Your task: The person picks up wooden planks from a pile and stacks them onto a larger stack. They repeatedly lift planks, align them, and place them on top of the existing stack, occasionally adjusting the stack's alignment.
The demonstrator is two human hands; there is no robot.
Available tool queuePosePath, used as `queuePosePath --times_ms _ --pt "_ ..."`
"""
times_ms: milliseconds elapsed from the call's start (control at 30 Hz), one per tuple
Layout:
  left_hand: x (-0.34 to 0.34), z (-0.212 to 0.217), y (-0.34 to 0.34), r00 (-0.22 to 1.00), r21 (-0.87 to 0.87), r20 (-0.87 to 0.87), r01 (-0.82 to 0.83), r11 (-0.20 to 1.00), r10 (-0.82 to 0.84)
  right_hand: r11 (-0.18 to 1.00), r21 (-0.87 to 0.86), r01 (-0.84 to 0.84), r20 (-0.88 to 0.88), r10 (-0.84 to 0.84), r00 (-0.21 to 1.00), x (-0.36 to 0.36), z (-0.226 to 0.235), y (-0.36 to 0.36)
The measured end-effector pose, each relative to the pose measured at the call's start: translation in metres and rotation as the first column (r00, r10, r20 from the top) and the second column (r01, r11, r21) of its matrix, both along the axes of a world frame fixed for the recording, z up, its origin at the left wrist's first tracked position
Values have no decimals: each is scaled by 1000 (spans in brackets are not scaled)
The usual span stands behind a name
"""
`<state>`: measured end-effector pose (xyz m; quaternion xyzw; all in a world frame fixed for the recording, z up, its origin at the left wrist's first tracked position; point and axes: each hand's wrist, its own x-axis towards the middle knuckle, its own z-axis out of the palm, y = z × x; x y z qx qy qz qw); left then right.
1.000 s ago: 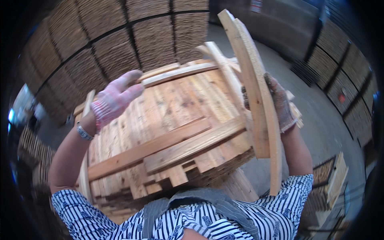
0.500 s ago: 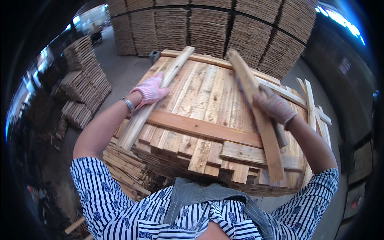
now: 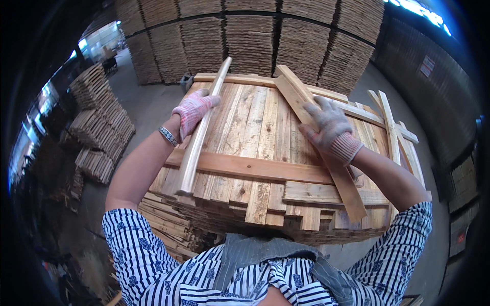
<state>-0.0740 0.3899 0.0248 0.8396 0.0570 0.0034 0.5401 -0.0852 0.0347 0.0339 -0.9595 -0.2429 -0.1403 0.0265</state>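
My left hand (image 3: 195,111), in a pink and white knitted glove, is closed around a pale narrow plank (image 3: 204,133). That plank slants over the left side of a wooden board stack (image 3: 244,109), its narrow edge turned up. My right hand (image 3: 331,127), in a greyish glove with a pinkish cuff, lies on a slanting brown plank (image 3: 334,171) at the right. Its fingers are spread over the wood, the thumb apart on the left. Beneath both slanting planks runs a reddish crosswise board (image 3: 260,167).
Loose battens (image 3: 390,125) cross at the stack's right end. Another short board (image 3: 332,194) lies along its near side. Tall lumber piles (image 3: 250,43) stand behind, with uneven stacks (image 3: 94,125) at the left. Thin strips (image 3: 166,219) lie below the stack's near left edge.
The left plank has tipped from its flat face onto its edge, and its near end has shifted right. My right hand's fingers have spread out over the brown plank. The whole view has shifted slightly.
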Motion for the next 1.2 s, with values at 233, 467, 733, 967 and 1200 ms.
queuePosePath --times_ms 233,467,733,967,1200 --pt "-5 2 -116 922 -631 366 345 695 -126 597 762 250 -598 501 626 -60 53 75" --pt "15 6 -125 805 -416 280 592 690 -522 622 739 259 -451 171 876 -72 87 -83" --pt "36 -84 -107 798 269 255 483 833 -545 752 220 621 -303 -553 776 -99 59 -228" --pt "32 -77 -119 732 566 275 401 720 -624 666 91 740 -404 -655 639 -65 -1 -237" --pt "26 -75 -113 706 556 331 390 734 -626 735 -37 677 -88 -677 731 -69 53 -285"
